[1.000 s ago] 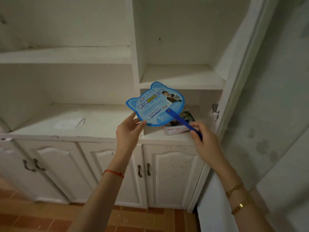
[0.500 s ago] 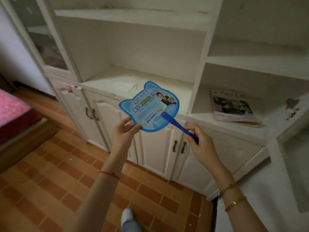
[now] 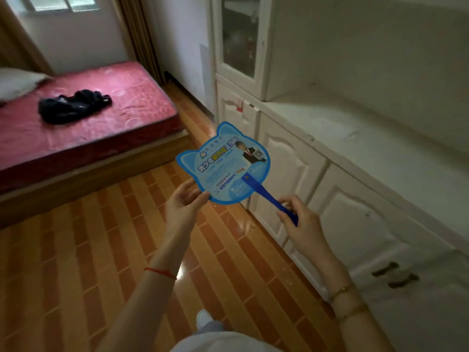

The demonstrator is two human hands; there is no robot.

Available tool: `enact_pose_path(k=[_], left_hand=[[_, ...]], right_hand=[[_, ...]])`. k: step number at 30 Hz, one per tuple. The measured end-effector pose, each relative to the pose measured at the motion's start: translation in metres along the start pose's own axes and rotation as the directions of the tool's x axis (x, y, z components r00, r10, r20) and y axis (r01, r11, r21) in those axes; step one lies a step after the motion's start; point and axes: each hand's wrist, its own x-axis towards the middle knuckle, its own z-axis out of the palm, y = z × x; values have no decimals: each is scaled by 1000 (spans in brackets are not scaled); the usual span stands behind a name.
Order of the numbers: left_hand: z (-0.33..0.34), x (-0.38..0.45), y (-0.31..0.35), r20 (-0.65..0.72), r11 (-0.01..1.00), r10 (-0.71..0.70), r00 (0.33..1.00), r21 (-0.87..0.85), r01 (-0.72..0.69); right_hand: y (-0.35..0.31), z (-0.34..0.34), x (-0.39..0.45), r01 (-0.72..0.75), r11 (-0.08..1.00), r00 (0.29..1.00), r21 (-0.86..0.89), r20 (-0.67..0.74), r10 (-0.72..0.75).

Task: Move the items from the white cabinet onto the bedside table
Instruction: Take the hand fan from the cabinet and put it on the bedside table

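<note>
Above the striped orange tile floor (image 3: 76,262), beside the white wooden cabinet (image 3: 355,199), a blue cat-shaped plastic hand fan (image 3: 223,163) is held clear of every surface. Its lower left edge is pinched by the fingers of the left hand (image 3: 184,207); its dark blue handle (image 3: 269,198) is gripped by the right hand (image 3: 302,224). No bedside table is in view; only a red mattress bed (image 3: 88,128) carrying a black garment (image 3: 73,104) is seen. Risks are judged as follows: the thin panel could be bent or slipped from the light edge pinch, and the item could be misplaced on the bed if the destination is not located.
</note>
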Motion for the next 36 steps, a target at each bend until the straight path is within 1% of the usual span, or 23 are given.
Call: enact_pose_path(k=[4, 8, 12, 15, 19, 22, 26, 30, 34, 36], left_hand=[[-71, 37, 9, -115, 1000, 5, 993, 3, -5], [-130, 66, 18, -233, 1000, 5, 972, -4, -6], [-183, 88, 22, -353, 1000, -5, 936, -16, 0], [-220, 104, 23, -442, 1000, -11, 897, -18, 4], [-264, 133, 22, -568, 999, -31, 822, -38, 11], [-296, 160, 22, -626, 1000, -25, 780, -25, 12], [-337, 204, 29, -726, 999, -41, 686, -53, 4], [-378, 252, 45, -789, 998, -37, 613, -60, -17], [-420, 291, 58, -863, 994, -51, 503, -95, -62], [-443, 304, 63, -887, 994, -45, 460, -84, -64]], right_hand=[[-25, 73, 56, 68, 998, 993, 2, 94, -68], [-47, 137, 103, 143, 989, 974, 35, 170, -147], [-68, 195, 144, 208, 977, 929, 37, 304, -209], [-85, 237, 175, 260, 962, 887, 86, 372, -273], [-109, 295, 222, 319, 936, 820, 145, 452, -350], [-124, 339, 259, 372, 912, 767, 172, 496, -406], [-151, 399, 314, 388, 893, 670, 227, 596, -443], [-189, 458, 375, 429, 856, 577, 287, 642, -505], [-230, 519, 427, 467, 812, 475, 351, 675, -565], [-250, 549, 445, 481, 791, 423, 377, 691, -586]])
